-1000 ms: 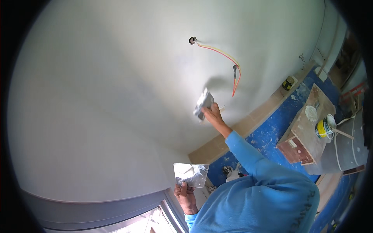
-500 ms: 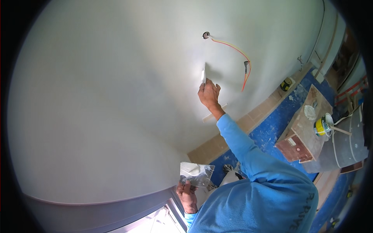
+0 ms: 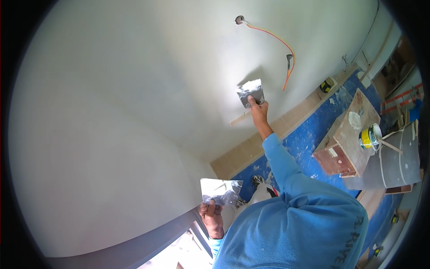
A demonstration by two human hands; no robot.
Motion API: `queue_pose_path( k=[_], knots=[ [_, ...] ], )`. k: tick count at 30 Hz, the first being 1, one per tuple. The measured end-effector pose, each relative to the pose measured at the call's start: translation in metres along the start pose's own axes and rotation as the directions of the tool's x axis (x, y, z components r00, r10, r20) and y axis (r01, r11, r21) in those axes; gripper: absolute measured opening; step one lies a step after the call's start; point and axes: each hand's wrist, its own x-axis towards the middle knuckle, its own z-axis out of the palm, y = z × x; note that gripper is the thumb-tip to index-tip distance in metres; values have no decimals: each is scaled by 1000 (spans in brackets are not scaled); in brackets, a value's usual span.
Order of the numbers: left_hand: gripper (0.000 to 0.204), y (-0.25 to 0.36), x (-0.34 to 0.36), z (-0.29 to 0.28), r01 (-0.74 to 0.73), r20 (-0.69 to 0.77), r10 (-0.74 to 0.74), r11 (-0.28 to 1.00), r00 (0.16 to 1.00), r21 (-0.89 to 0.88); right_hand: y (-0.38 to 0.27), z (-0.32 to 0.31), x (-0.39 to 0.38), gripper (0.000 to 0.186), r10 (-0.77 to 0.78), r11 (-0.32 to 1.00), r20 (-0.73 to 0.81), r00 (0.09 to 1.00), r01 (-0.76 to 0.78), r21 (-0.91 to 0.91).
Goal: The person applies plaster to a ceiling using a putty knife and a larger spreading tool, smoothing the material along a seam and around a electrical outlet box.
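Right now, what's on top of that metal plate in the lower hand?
The metal plate in the left hand carries grey-white smears of filler over its face. Its underside is hidden, as is the part under the gripping fingers.

two putty blades (image 3: 251,93), one can (image 3: 368,137), one orange cable (image 3: 280,49)

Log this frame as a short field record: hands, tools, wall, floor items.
left hand: grips plaster hawk, low, off the wall
right hand: presses putty knife to white wall
wall: orange cable hangs from hole
floor: blue sheet, wooden box, yellow can
sleeves: blue
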Motion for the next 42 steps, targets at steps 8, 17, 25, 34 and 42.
queue_pose_path(
  k=[8, 17, 25, 34, 42],
  knots=[
    [38, 26, 28, 81, -70, 9, 71, 993, 997, -99, -55, -22, -123, 18, 195, 977, 591, 783, -101, -189],
    [40, -1, 61, 95, 113, 163, -99, 990, 982, -83, -96, -70, -137, 83, -45, 807, 962, 269, 577, -124],
    [42, -12, 49, 110, 19, 150, -27, 998, 988, 53, -84, -92, -139, 86, -151, 705, 909, 388, 687, -176],
    [47, -12, 40, 113, 42, 41, -45, 998, 998, 53, -67, -91, -136, 70, -271, 664, 893, 360, 741, -98],
    [46, 6, 51, 133, -5, 79, -3, 996, 997, 93, -68, -76, -118, 70, -208, 648, 930, 302, 755, -101]
  ],
)
